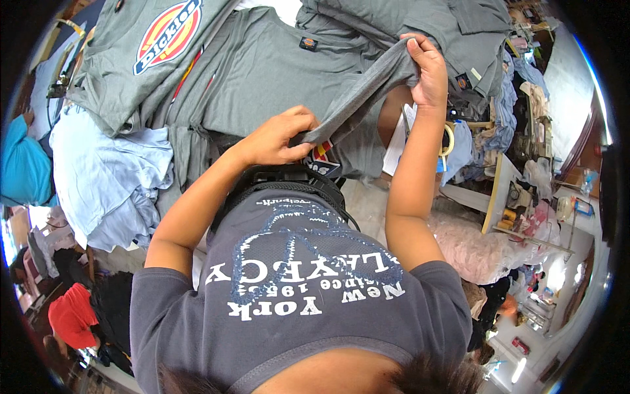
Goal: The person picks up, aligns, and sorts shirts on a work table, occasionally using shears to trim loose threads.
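A grey T-shirt [357, 88] has one folded edge, perhaps a sleeve or hem, stretched slantwise between my two hands. My left hand [282, 136] pinches its lower end close to my waist, fingers curled round the cloth. Higher up and to the right, my right hand [426, 69] grips the other end, thumb on top. Part of the shirt hangs toward my lap, where a bit of coloured print shows below my left hand. Behind the stretched cloth lies another grey T-shirt [275, 65] with a small dark neck label.
More grey shirts are heaped at the far side, one with a large oval print [169, 36]. Light blue garments [111, 174] hang at left. On the right are a yellow tape roll [447, 140], a wooden-edged board [493, 194] and pale pink plastic-wrapped bundles [469, 246].
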Tool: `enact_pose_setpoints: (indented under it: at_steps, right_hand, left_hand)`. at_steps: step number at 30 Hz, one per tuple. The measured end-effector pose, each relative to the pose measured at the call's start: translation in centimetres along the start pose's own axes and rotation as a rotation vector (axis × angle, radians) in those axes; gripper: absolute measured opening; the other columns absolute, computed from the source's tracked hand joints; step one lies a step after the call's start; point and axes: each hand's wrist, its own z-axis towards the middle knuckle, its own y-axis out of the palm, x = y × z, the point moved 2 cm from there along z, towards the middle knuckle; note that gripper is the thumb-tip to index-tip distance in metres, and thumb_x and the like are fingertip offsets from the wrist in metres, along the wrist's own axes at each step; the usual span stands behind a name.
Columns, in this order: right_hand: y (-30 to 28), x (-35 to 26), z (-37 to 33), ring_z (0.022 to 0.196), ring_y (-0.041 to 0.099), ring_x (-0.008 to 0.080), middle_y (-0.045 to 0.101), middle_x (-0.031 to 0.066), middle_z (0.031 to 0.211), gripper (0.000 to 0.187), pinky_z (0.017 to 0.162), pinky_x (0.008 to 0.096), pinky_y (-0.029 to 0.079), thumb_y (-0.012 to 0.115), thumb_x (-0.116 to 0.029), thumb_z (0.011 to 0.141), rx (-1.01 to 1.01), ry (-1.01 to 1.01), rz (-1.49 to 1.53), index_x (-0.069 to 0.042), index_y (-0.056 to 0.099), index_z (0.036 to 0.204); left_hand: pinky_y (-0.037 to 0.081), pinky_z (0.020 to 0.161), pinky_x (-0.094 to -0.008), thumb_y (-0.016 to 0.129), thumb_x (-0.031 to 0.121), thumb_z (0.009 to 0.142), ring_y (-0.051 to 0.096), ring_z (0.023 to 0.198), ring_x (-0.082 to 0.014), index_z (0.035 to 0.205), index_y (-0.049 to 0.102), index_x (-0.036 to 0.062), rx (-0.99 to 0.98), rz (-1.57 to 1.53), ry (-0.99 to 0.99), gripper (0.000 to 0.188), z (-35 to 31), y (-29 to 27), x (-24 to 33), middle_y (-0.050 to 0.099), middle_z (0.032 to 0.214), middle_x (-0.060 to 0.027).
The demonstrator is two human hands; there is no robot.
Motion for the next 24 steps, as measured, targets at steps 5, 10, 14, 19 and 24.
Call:
enact_pose_setpoints:
  at_steps: [5,10,14,19,24]
  right_hand:
    - [-0.2,-0.9,0.4,0.067,0.054,0.0097,0.059,0.0043,0.077,0.016,0.065,0.0215,0.042,0.057,-0.012,0.079,-0.066,-0.003,0.15,0.001,0.056,0.089]
    - [-1.4,0.0,0.4,0.07,0.055,0.0118,0.059,0.005,0.08,0.018,0.067,0.0224,0.043,0.059,-0.015,0.078,-0.067,-0.005,0.186,-0.001,0.055,0.089]
    - [-3.7,2.1,0.1,0.074,0.055,0.0132,0.059,0.0045,0.083,0.021,0.069,0.0251,0.043,0.061,-0.017,0.077,0.056,0.061,0.249,-0.003,0.055,0.091]
    - [-4.1,3.3,-0.8,0.077,0.056,0.0155,0.059,0.0059,0.085,0.023,0.072,0.0284,0.044,0.061,-0.018,0.077,0.087,0.116,0.316,-0.003,0.054,0.093]
    - [-6.4,4.8,-1.4,0.082,0.057,0.0203,0.06,0.0084,0.087,0.022,0.075,0.035,0.046,0.06,-0.016,0.077,0.109,0.212,0.391,-0.002,0.056,0.093]
  left_hand:
    - [0.035,0.074,-0.0385,0.048,0.034,0.079,0.047,0.084,-0.0247,0.094,0.05,0.005,-0.28,0.538,-0.126,0.033,-2.3,-0.8,-2.4,0.051,0.088,-0.0097]
    - [0.036,0.073,-0.0362,0.055,0.037,0.074,0.044,0.087,-0.0262,0.092,0.053,0.0083,-0.091,0.913,-0.309,0.033,-3.7,-5.6,-2.8,0.047,0.092,-0.0098]
    - [0.036,0.065,-0.0298,0.063,0.027,0.071,0.045,0.077,-0.0213,0.084,0.052,0.0058,0.133,0.635,-0.303,0.027,-5.5,-8.8,-2.6,0.047,0.085,-0.0088]
    - [0.033,0.055,-0.0153,0.063,0.004,0.073,0.043,0.063,-0.0005,0.085,0.051,0.0072,0.435,-0.277,-0.628,0.017,-8.5,-7.2,-5.5,0.045,0.069,0.0081]
    - [0.034,0.055,-0.0137,0.064,-0.001,0.069,0.045,0.062,-0.0008,0.097,0.051,0.0049,0.66,-0.674,-0.593,0.032,-7.4,-6.2,-3.6,0.046,0.071,0.0063]
